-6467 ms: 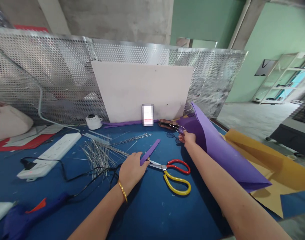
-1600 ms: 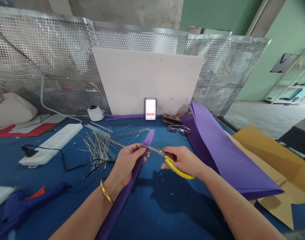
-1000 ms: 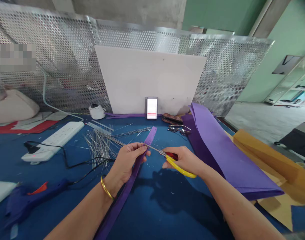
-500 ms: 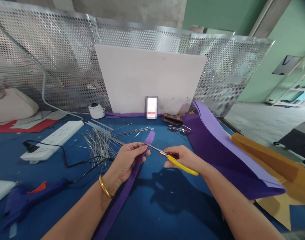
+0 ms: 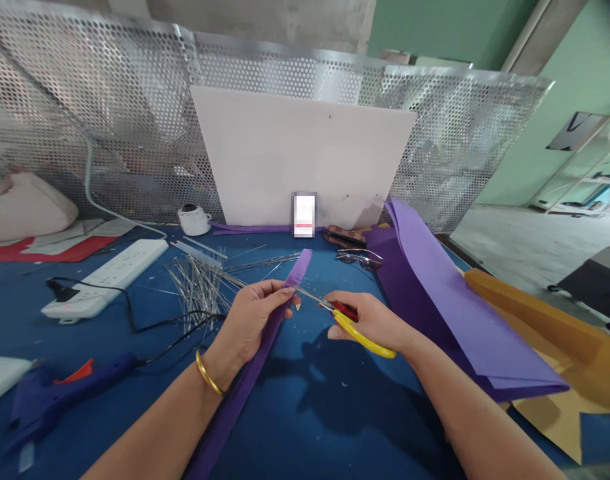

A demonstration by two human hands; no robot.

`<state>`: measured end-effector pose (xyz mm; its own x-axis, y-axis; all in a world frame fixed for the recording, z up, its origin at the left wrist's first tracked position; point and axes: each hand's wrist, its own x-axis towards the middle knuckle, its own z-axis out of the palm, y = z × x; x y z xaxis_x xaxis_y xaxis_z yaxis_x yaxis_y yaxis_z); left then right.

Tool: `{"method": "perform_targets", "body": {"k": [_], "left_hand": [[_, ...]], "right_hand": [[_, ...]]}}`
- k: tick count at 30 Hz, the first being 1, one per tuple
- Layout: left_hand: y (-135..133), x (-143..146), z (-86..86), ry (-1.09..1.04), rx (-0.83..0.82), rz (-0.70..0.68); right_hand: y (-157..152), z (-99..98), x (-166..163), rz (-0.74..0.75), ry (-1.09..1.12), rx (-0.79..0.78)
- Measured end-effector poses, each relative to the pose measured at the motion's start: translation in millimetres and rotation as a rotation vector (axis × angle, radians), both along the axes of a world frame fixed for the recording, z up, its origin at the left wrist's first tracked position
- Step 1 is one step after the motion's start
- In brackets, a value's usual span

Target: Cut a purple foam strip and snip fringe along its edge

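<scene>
My left hand [image 5: 262,308] pinches a long purple strip [image 5: 257,373] near its upper end, which rises past the thumb with small cuts along its edge. The strip's lower part runs down beneath my left forearm and out of view. A pair of scissors [image 5: 359,331] with yellow and red handles is in my right hand [image 5: 367,313]. Its blades point left and their tips meet the strip beside my left thumb; the strip and fingers partly hide them. Behind my left hand lies a bundle of thin metal wires [image 5: 197,283].
A blue glue gun [image 5: 69,393] and white power strip [image 5: 107,280] lie to the left, joined by black cord. Folded purple sheets [image 5: 449,293] and brown paper [image 5: 545,340] are at right. Glasses [image 5: 359,260], a phone [image 5: 305,215] and a white cup [image 5: 193,220] stand farther back.
More of the strip's cut end shows above my left thumb, and it reaches higher. The scissors have tilted slightly, with the red handle showing more. The view has shifted a little.
</scene>
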<state>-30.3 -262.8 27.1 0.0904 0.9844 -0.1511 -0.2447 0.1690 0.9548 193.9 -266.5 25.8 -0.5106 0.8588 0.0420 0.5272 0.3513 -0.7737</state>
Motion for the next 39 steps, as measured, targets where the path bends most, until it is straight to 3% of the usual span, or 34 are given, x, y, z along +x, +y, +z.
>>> {"method": "perform_targets", "body": {"k": [28, 39], "left_hand": [[-0.4, -0.3, -1.1, 0.012, 0.017, -0.018], [-0.3, -0.4, 0.5, -0.023, -0.050, -0.030]], "right_hand": [[-0.4, 1.9, -2.8, -0.049, -0.068, 0.071], [0.7, 1.1, -1.7, -0.040, -0.059, 0.061]]}}
